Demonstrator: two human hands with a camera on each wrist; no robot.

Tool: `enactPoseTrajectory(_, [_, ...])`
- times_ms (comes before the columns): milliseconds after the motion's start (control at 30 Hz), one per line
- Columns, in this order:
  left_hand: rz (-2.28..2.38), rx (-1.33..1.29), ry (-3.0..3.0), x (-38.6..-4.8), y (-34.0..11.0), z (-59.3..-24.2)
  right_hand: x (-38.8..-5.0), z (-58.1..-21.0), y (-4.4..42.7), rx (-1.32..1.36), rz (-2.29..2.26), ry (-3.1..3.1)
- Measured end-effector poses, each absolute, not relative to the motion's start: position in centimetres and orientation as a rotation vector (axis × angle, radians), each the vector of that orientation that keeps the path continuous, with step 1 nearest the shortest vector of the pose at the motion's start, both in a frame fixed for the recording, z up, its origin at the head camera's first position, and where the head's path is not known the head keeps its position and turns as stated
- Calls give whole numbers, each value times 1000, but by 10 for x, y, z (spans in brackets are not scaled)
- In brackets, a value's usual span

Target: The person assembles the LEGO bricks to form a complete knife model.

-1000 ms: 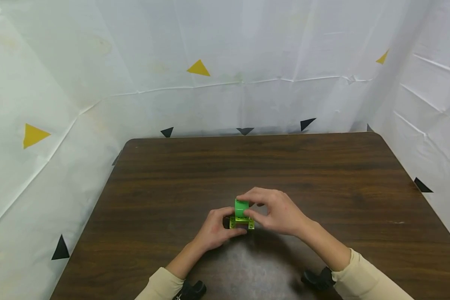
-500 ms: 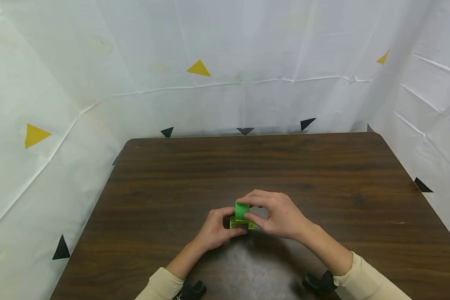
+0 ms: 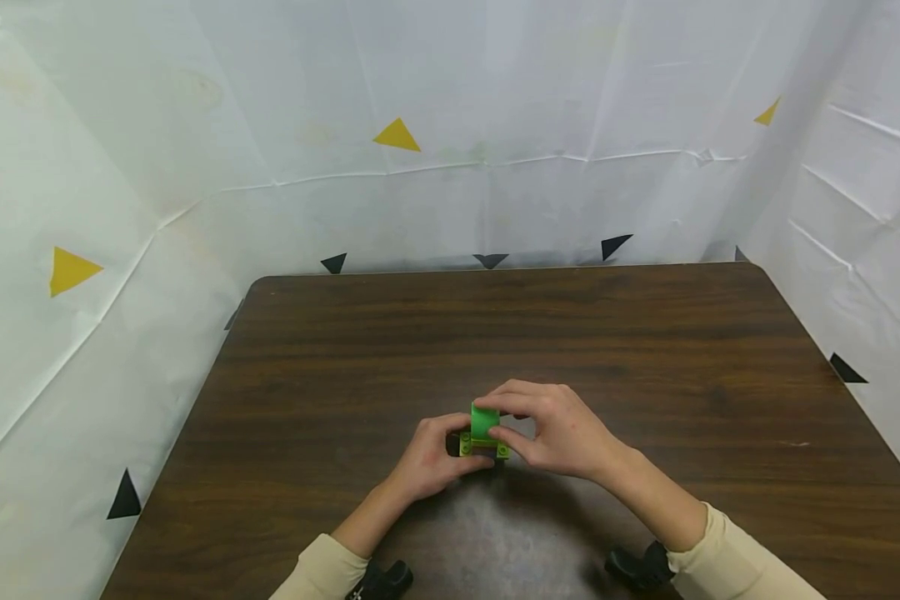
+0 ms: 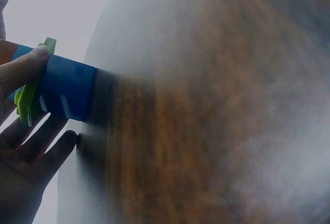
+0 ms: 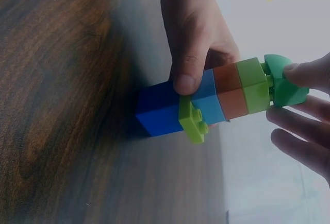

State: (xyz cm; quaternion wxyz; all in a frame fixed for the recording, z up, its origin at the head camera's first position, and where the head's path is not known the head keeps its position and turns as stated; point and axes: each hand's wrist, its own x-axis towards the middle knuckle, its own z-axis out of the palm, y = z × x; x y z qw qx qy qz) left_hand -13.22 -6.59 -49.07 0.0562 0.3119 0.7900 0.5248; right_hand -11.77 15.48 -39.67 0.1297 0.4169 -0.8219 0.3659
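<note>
A tower of toy building bricks stands upright on the table. In the right wrist view it runs from a dark blue brick (image 5: 159,109) through a lime plate (image 5: 188,121), a light blue brick (image 5: 207,98) and an orange-brown brick (image 5: 230,91) to a lime brick (image 5: 253,80). My left hand (image 3: 429,460) grips the tower low down, its thumb by the lime plate. At the top, my right hand (image 3: 558,427) pinches a rounded green brick (image 3: 484,422) between thumb and fingers. Studs show between the green and lime bricks, so a gap is visible there.
A dark wood-grain table (image 3: 360,350) lies under both hands. White sheeting (image 3: 450,75) with yellow and black triangles surrounds its back and sides. Black straps (image 3: 386,579) are on the wrists.
My right hand has come down slightly with the green brick, which now shows a plain face without the line across it. My left hand has stayed in place on the tower.
</note>
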Motion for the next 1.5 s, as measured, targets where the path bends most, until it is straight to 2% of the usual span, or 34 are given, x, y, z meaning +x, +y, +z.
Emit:
enactPoseTrajectory(600, [1581, 938, 2398, -132, -66, -493, -110, -396, 151, 1172, 937, -2395])
enactPoseTrajectory(1500, [1577, 928, 2415, -131, -65, -489, -107, -400, 151, 1130, 1005, -2397])
